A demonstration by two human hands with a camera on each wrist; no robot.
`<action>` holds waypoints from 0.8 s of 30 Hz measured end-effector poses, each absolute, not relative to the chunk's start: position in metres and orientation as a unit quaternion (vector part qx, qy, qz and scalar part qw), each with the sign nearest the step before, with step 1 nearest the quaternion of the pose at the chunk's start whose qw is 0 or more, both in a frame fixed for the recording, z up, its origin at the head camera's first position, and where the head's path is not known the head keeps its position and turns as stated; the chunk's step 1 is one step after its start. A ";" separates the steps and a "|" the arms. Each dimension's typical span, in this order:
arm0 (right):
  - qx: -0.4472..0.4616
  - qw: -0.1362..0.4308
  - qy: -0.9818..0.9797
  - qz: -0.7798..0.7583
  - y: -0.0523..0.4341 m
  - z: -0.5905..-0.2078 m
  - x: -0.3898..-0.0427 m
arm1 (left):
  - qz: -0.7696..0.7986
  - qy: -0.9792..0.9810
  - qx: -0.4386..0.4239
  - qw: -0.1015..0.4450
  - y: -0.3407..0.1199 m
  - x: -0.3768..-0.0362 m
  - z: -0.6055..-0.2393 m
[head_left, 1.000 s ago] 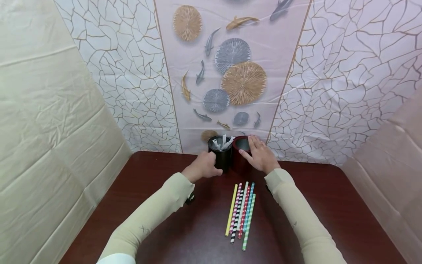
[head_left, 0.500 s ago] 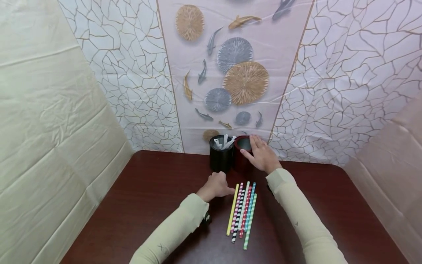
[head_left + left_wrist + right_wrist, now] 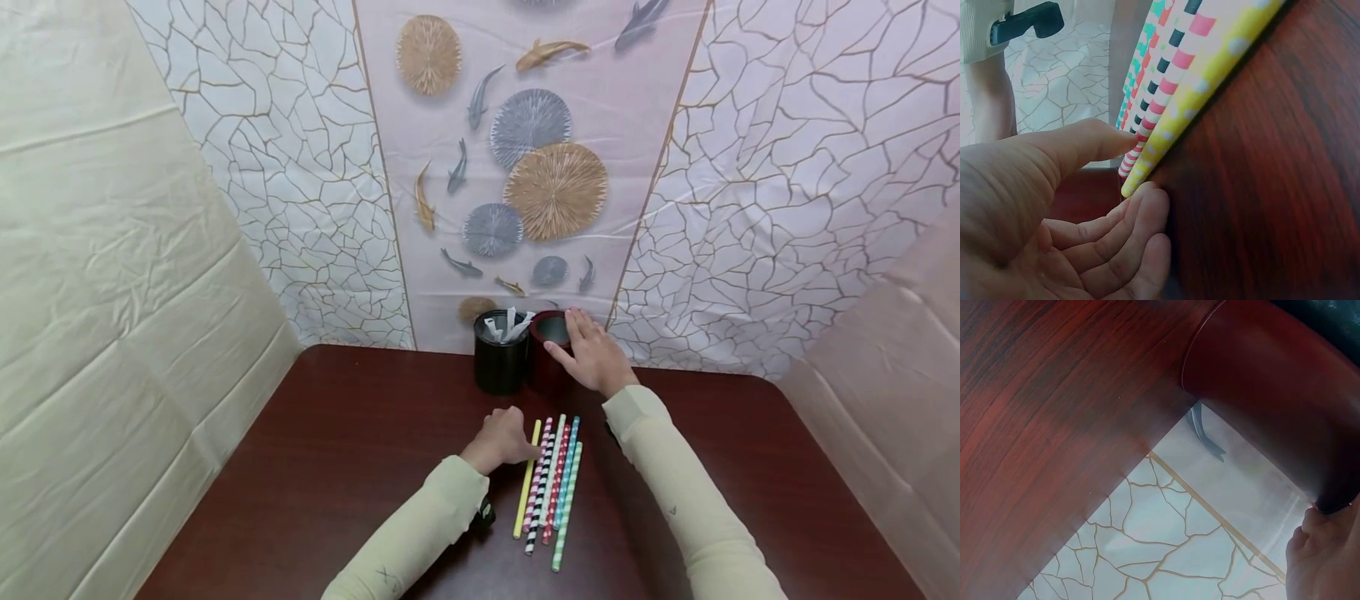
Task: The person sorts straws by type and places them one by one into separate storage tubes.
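Note:
Several paper straws lie side by side on the table: a yellow dotted straw (image 3: 526, 492) at the left, then pink-striped, black-striped, pale, red-dotted, blue and green-striped straws (image 3: 567, 508). My left hand (image 3: 501, 437) is at their far end. Its thumb reaches across the yellow straw (image 3: 1200, 84) to the pink-striped straw (image 3: 1166, 87), while the loosely bent fingers lie by the yellow straw's other side. No firm pinch shows. My right hand (image 3: 596, 354) rests straight fingers on the rim of a dark red cup (image 3: 1272, 381), partly covering it in the head view.
A black cup (image 3: 500, 367) holding white paper-wrapped sticks stands against the red cup's left side. Both are near the back edge of the dark red wooden table (image 3: 360, 417). A patterned cloth (image 3: 487, 108) hangs behind, with pale cloth walls at both sides.
My left hand has left the black cup's side and come nearer and rightward to the straws, its thumb now over the yellow one. The right hand stays on the red cup.

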State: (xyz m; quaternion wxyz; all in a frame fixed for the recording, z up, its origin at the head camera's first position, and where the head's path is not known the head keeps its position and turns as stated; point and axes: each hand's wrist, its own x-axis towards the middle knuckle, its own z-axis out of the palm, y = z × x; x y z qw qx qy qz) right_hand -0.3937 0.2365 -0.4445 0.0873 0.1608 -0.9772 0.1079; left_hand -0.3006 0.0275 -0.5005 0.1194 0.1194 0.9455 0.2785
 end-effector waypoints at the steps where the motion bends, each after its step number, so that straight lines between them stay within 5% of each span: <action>1: 0.161 0.086 -0.977 0.108 0.236 -0.444 -0.394 | 0.277 0.946 0.119 0.120 0.028 -0.301 -0.501; 24: 0.161 0.076 -0.978 0.107 0.236 -0.443 -0.394 | 0.273 0.949 0.106 0.120 0.030 -0.302 -0.505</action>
